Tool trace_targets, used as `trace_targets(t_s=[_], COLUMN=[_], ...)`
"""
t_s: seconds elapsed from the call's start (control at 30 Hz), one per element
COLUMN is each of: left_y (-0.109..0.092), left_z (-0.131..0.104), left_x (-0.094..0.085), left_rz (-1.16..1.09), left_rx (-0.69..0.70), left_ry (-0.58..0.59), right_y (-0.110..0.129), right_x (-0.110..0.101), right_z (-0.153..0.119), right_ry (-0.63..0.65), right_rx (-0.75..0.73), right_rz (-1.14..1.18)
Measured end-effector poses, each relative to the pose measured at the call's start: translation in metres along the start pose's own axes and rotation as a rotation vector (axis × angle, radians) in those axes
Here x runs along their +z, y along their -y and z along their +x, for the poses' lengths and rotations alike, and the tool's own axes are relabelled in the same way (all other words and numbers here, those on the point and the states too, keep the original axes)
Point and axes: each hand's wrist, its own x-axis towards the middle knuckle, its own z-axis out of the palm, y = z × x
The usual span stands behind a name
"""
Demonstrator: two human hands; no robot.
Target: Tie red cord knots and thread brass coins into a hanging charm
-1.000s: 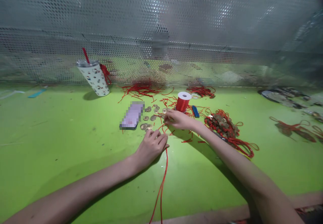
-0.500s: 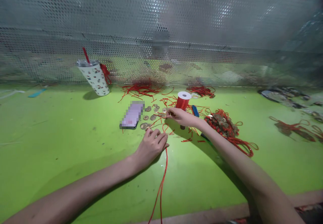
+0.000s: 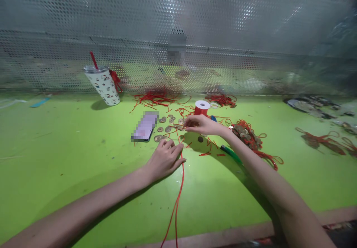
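L hand [image 3: 166, 158] grip opened slightly, idx fingertip at red cord [image 3: 183, 171].

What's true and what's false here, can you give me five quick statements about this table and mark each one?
1. The cup has a red straw. True.
2. The spool carries blue thread. False: its thread is red.
3. From left to right in the picture, the phone comes between the cup and the spool. True.
4. A red cord runs from the left hand toward the near edge of the table. True.
5. The right hand is touching the cup. False: it is near the spool, well away from the cup.
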Motion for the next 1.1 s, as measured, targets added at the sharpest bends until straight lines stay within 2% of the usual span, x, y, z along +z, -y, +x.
trace_targets(t_s=[0.07, 0.17, 0.23, 0.3, 0.37, 0.43, 0.53, 0.6, 0.63, 0.73, 0.8, 0.9, 1.1], left_y=[0.001, 0.002, 0.0, -0.002, -0.004, -0.003, 0.003, 0.01, 0.014, 0.021, 0.022, 0.02, 0.02], left_z=[-0.001, 0.002, 0.009, 0.019, 0.031, 0.044, 0.057, 0.061, 0.062, 0.059, 0.056, 0.052, 0.055], left_x=[-0.002, -0.005, -0.008, -0.011, -0.011, -0.01, -0.005, -0.002, 0.0, 0.003, 0.003, 0.002, 0.002], left_rz=[-0.086, -0.273, -0.429, -0.611, -0.829, -1.087, -1.329, -1.332, -1.315, -1.272, -1.236, -1.21, -1.245], left_rx=[-0.022, -0.093, -0.218, -0.395, -0.575, -0.724, -0.832, -0.856, -0.864, -0.873, -0.854, -0.831, -0.857], left_ry=[-0.021, -0.134, -0.215, -0.234, -0.18, -0.072, 0.036, 0.001, -0.027, -0.074, -0.094, -0.124, -0.117], right_y=[0.003, 0.007, 0.009, 0.01, 0.009, 0.008, 0.006, 0.004, 0.002, -0.01, -0.021, -0.038, -0.048], right_x=[-0.004, -0.009, -0.011, -0.011, -0.01, -0.008, -0.009, -0.013, -0.015, -0.021, -0.022, -0.019, -0.009], right_z=[-0.001, -0.003, -0.004, -0.004, -0.003, -0.003, -0.002, -0.002, -0.002, -0.002, -0.004, -0.006, -0.003], right_ry=[0.031, 0.051, 0.06, 0.076, 0.083, 0.083, 0.059, -0.054, -0.159, -0.516, -0.642, -0.655, -0.622], right_rx=[-0.017, -0.034, -0.039, -0.054, -0.078, -0.105, -0.111, -0.071, -0.044, 0.039, 0.112, 0.237, 0.354], right_rz=[-0.046, -0.091, -0.098, -0.101, -0.11, -0.127, -0.147, -0.191, -0.246, -0.523, -0.713, -0.86, -0.847])
